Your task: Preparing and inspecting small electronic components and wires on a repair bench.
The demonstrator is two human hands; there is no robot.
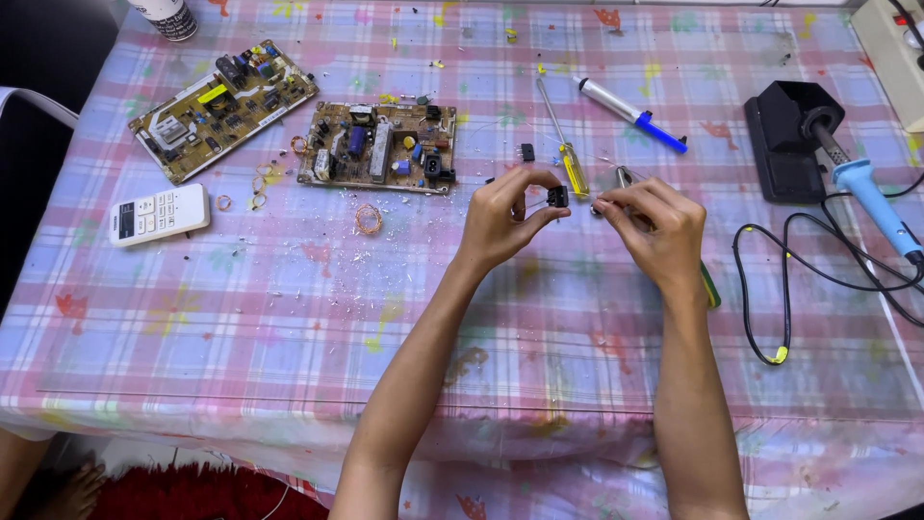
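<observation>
Above the bench [289,318], the left hand [500,217] pinches a small black component [557,196] steady while the right hand [654,226] grips green-handled pliers [709,286] near it.

circuit boards [375,146] left of hands [587,217], soldering iron [871,197] right

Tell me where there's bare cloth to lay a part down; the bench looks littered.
Free: the near tablecloth between the white remote and the left hand. Crowded: circuit boards at the far left, screwdriver behind the hands, soldering iron and cable at the right.
</observation>
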